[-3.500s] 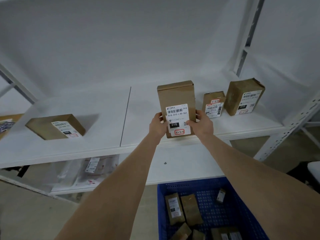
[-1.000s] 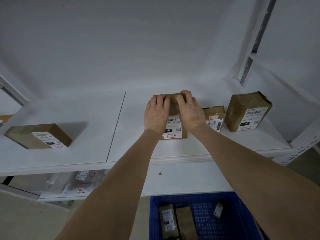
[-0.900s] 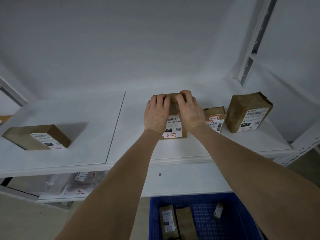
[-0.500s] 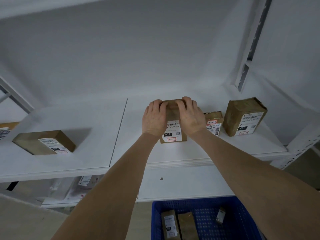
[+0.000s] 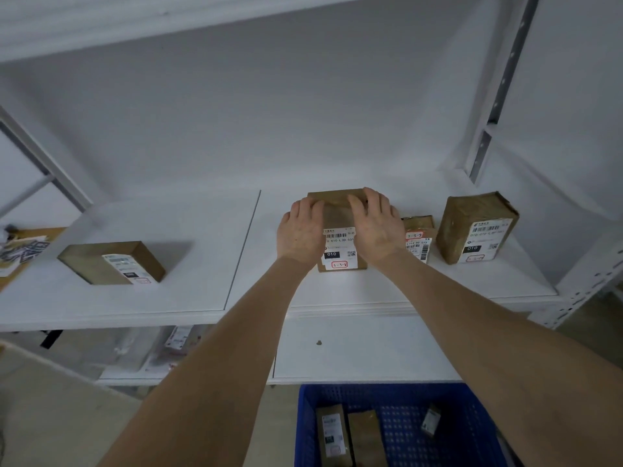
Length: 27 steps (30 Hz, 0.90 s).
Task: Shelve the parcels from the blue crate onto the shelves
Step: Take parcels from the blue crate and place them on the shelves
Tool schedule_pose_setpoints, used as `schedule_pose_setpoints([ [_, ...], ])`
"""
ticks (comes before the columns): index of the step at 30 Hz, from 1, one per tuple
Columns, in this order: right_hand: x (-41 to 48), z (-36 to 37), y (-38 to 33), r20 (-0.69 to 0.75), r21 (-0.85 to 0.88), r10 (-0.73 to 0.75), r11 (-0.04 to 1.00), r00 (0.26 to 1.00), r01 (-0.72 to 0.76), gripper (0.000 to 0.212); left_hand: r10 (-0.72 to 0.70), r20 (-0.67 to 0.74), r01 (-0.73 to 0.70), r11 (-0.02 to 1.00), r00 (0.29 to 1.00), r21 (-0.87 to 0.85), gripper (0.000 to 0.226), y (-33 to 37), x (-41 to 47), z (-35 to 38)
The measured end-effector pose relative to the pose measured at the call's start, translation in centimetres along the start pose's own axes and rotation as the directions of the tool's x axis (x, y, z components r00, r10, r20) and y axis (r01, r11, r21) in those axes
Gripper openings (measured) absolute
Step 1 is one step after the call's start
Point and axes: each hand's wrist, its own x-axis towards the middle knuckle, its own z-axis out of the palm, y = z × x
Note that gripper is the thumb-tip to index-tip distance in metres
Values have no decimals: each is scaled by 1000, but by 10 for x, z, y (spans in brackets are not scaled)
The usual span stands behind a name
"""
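Shelf [image 5: 472, 284] first: white board in two panels, seam left of centre, the working box on the right panel. Blue crate [image 5: 305, 426] sits below the front edge with loose parcels [image 5: 332, 433] waiting inside, so the task looks partway done by my reckoning. Flat parcel [image 5: 111, 262] lies on the left panel, well apart; tall parcel [image 5: 478, 227] stands near the right end. Parcel in hand [image 5: 338, 244] rests mid-shelf, label toward the front edge, just beside a small parcel [image 5: 418, 237] on its right. Left hand [image 5: 298, 232] and right hand [image 5: 376, 227] lie flat on its upper face, fingers fairly straight, tips at its far edge — pressing, not clutching. To do this well: settle it square to the front edge with the label readable, avoid shoving the small neighbour, and lift both hands straight off so nothing drags — then reach down for the next.
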Motion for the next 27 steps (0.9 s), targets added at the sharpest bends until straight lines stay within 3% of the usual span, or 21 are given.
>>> schedule_pose_setpoints([
  [7, -35, 3, -13, -84, 73, -156, 984, 984, 162, 71, -11, -89, 9, 1000, 996, -23, 44, 0, -42, -12],
  [11, -72, 28, -19, -104, 123, -208, 968, 973, 220, 69, -19, -61, 16, 999, 998, -44, 52, 0, -81, -1],
  [14, -103, 48, -24, -21, 196, -213, 957, 977, 213, 66, -29, -9, 28, 998, 1000, -55, 54, -1, -115, 22],
  [17, -132, 73, -24, 183, 169, -198, 971, 963, 168, 65, -55, 175, 74, 992, 983, -103, 54, -1, -146, 50],
  [19, -156, 98, -21, 296, 152, -164, 981, 941, 123, 66, -88, 369, 134, 986, 925, -100, 54, -1, -169, 76],
  [22, -201, 142, -14, 457, 121, -111, 991, 883, 62, 68, -149, 645, 235, 971, 750, -49, 56, 2, -213, 120],
  [25, -241, 182, -8, 607, 75, 9, 995, 795, -68, 65, -168, 784, 268, 963, 597, 2, 49, 8, -256, 160],
  [27, -259, 207, -5, 673, 49, 117, 978, 730, -201, 60, -176, 826, 290, 957, 536, 15, 46, 13, -277, 184],
])
